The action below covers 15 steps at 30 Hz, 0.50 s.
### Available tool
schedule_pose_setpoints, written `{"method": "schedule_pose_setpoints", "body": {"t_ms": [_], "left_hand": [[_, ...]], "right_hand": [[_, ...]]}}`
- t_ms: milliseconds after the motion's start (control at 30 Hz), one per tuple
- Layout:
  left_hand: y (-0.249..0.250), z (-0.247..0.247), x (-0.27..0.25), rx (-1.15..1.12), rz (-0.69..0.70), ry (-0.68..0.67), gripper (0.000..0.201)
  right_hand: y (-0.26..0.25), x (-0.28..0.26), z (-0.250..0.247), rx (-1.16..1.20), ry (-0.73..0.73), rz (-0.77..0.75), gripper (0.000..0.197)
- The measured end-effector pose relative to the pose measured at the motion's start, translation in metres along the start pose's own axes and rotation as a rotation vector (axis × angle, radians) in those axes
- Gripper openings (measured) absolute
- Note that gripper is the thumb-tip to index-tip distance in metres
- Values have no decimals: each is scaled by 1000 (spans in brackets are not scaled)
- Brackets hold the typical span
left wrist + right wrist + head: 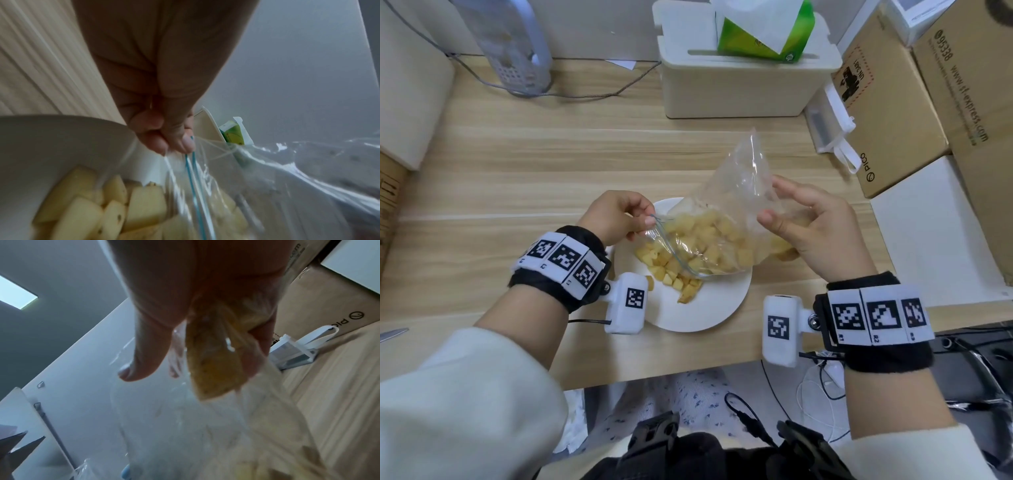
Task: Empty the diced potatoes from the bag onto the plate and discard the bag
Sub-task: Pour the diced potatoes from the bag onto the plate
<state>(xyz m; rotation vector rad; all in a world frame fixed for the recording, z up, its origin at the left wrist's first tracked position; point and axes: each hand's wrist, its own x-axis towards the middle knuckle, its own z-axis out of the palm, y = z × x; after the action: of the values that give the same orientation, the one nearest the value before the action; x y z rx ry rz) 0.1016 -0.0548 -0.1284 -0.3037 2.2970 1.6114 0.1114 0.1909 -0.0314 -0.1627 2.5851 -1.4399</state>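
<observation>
A clear zip bag (739,178) of diced potatoes lies tilted over the white plate (709,308), mouth down toward me. Several potato cubes (674,274) have spilled onto the plate; more sit inside the bag. My left hand (616,216) pinches the bag's blue zip edge (195,178) over the plate's left side. My right hand (818,233) cups the bag's raised lower part from the right, fingers curled under it, thumb out. In the right wrist view, its fingers (259,340) press a potato piece (211,369) through the plastic.
A white box (743,92) holding a green tissue pack stands behind the plate. Cardboard boxes (893,102) line the right side, with a small white pouch (828,120) beside them. A grey appliance (517,44) and its cable sit back left. The table's front edge is close below the plate.
</observation>
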Motion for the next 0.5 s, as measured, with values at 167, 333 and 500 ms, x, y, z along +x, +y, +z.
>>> {"method": "schedule_pose_setpoints", "body": {"t_ms": [167,333,500], "left_hand": [[4,-6,-9,-44,-36,-116,20],[8,-13,-16,-65,-58,-167,17],[11,-17,-18,-79,-97,-217,17]], "right_hand": [[-3,-6,-4,49,63,34,51],[-14,-13,-7,106,60,65,45],[-22,-17,-10,86,78,52,33]]}}
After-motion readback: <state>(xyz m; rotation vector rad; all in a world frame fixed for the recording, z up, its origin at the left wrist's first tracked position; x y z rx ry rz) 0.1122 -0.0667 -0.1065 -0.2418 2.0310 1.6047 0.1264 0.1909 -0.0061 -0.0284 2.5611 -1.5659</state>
